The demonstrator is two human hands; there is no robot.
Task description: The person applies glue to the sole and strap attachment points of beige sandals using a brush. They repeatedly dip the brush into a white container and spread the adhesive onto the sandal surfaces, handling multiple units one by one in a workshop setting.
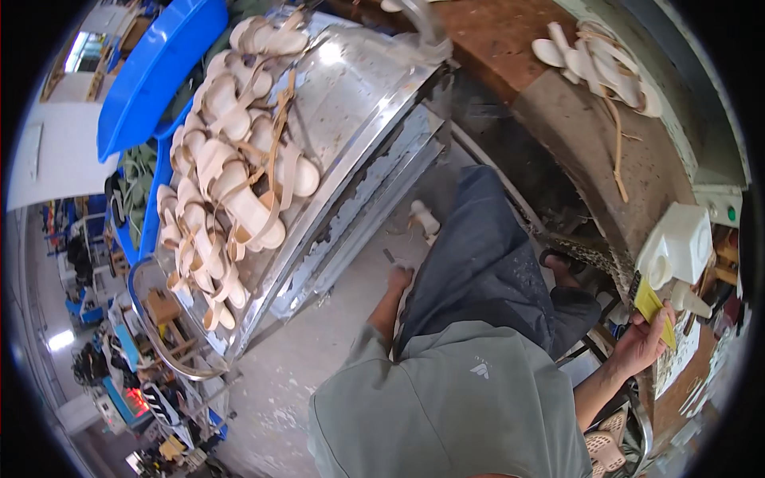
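My right hand (642, 344) is closed round a flat yellow brush (655, 312) with a dark edge that looks like bristles. It is at the bench's near right side, close to a white plastic container (677, 243) and a white nozzle bottle (687, 299). My left hand (401, 277) hangs low beside my dark apron (478, 263), fingers curled. A thin dark piece (389, 255) pokes out by its fingers; what it is, I cannot make out. Just beyond that hand shows a beige sandal (424, 219), partly hidden by the apron; whether they touch is unclear.
Left of me stands a metal cart (351, 80) heaped with beige sandals (239, 191). Blue bins (151, 80) stand behind it. On the brown workbench (574, 127) at the right lie more strappy sandals (606, 64) with a loose tan strap (618, 155).
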